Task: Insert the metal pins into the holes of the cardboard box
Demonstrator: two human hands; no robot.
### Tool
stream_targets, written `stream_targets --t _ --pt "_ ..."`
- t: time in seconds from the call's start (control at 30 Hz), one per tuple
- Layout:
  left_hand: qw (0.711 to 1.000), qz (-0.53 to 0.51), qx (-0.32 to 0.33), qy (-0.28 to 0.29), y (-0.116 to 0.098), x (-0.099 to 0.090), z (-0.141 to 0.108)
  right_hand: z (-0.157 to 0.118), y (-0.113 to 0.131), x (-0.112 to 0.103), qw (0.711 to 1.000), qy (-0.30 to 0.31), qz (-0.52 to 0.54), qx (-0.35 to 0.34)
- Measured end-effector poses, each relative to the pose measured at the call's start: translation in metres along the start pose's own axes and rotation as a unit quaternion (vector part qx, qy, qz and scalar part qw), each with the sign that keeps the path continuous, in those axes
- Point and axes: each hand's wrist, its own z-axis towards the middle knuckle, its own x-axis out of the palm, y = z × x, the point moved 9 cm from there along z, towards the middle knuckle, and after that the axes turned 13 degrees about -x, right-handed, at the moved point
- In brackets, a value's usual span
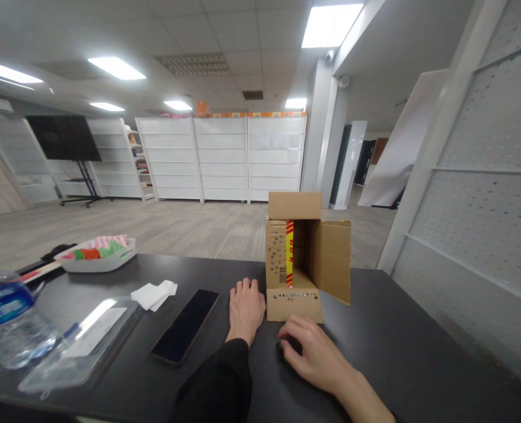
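Cardboard box [279, 252] stands open on the table [401, 341], left hand [246, 308] flat at its left, right hand [315, 349] nearer, pinching a thin object [280, 342].

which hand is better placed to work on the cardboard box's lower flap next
Probably the right hand: its fingers pinch, seemingly on something thin, close to the lower flap's near edge. The left hand lies palm down beside the cardboard box.
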Motion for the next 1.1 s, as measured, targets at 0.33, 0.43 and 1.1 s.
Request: stream_targets --t 0.33,0.43,1.1 --pt "1.0 0.001 -0.005 0.009 0.0007 0.0021 0.0006 0.0005 0.0005 0.0002 1.0 0.002 -0.002 0.005" --pt "1.0 0.001 -0.005 0.006 0.0008 0.0015 0.0 0.0005 0.0005 0.0 1.0 -0.001 -0.004 0.004" --pt "1.0 -0.008 -0.005 -0.002 0.0009 0.0016 0.0011 0.0035 -0.0034 -0.0063 0.999 -0.03 -0.022 0.007"
